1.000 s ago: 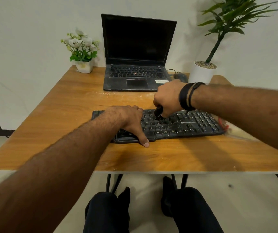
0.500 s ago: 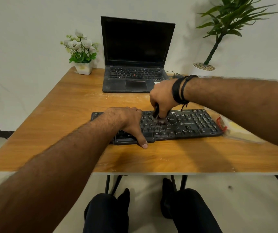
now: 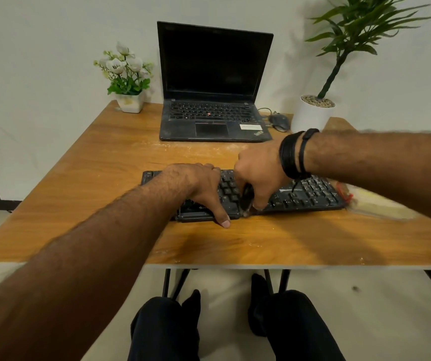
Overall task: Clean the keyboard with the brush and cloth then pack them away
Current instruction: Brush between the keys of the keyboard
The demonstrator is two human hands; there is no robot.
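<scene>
A black keyboard (image 3: 311,194) lies across the middle of the wooden table (image 3: 105,162). My left hand (image 3: 198,186) rests flat on its left half, fingers spread over the keys and the thumb hooked over the front edge. My right hand (image 3: 260,173) grips a small black brush (image 3: 247,199), whose bristle end touches the keyboard's front edge next to my left thumb. Most of the brush is hidden inside my fist. A clear pouch with a red edge and something yellow inside (image 3: 376,201) lies at the keyboard's right end, partly behind my right forearm.
An open black laptop (image 3: 213,121) stands behind the keyboard. A small white flower pot (image 3: 129,101) is at the back left, a tall potted plant (image 3: 313,113) at the back right, a black mouse (image 3: 278,121) between laptop and plant. Pale dust streaks lie on the tabletop.
My right hand has drawn the brush from the upper middle keys toward me and slightly left, down to the keyboard's front edge. My left hand has stayed in place.
</scene>
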